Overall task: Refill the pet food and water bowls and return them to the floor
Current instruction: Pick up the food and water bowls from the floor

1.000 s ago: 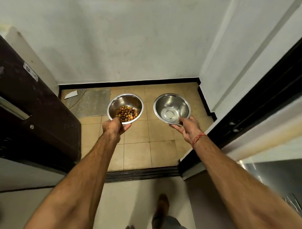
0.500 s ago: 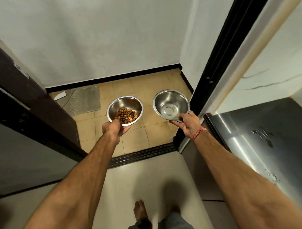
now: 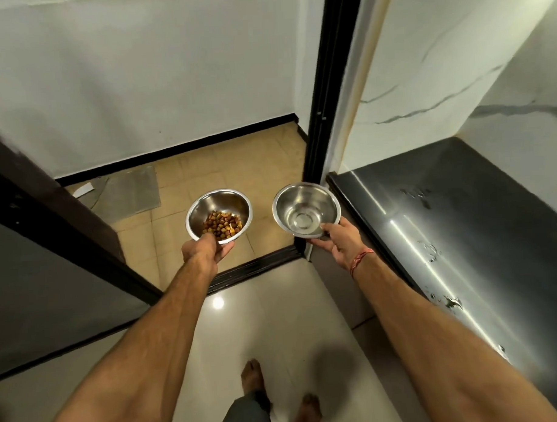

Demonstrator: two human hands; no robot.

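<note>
I hold two steel bowls out in front of me, side by side above the floor. My left hand [image 3: 204, 249] grips the near rim of the food bowl [image 3: 218, 205], which holds a heap of brown kibble [image 3: 222, 224]. My right hand [image 3: 343, 240] holds the water bowl [image 3: 305, 202] from below at its near right edge; clear water lies in its bottom. Both bowls are level and apart from each other.
A dark door [image 3: 44, 238] stands open on the left. Ahead, past a black threshold [image 3: 257, 266], is a beige tiled floor [image 3: 269, 167] with a grey mat [image 3: 128, 194] by the white wall. A wet dark counter [image 3: 460, 223] runs along the right. My bare feet stand on glossy floor [image 3: 259, 322].
The view has backed away from the doorway and swung right, so the dark counter now fills more of the right side. Both bowls stay in my hands, held level.
</note>
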